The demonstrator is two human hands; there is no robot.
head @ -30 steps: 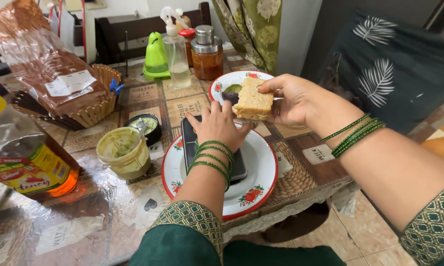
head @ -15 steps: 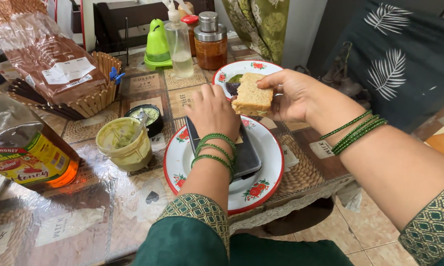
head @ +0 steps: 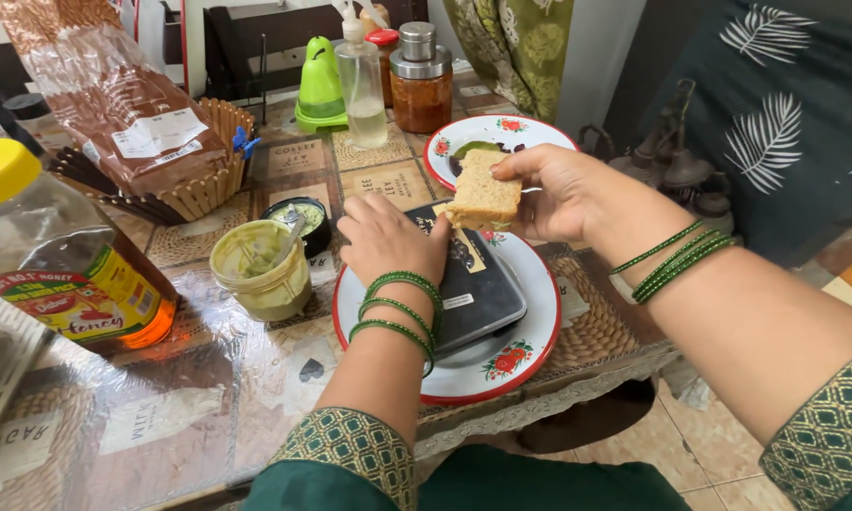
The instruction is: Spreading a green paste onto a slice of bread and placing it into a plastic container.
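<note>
Glass-topped bench [head: 161, 407], near plate [head: 525, 355] carrying dark tray [head: 478, 289]: right hand [head: 563, 194] pinching bread slice [head: 483, 194] just above tray's far end, left hand [head: 388, 237] spread flat beside it.

Left hand [head: 385, 238] hides pt of dark tray [head: 478, 284]; bread bag [head: 95, 85] cut off at top.

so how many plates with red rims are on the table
2. The near plate lies under the dark flat block that the left hand rests on; the far plate sits behind the bread slice in the right hand.
</note>
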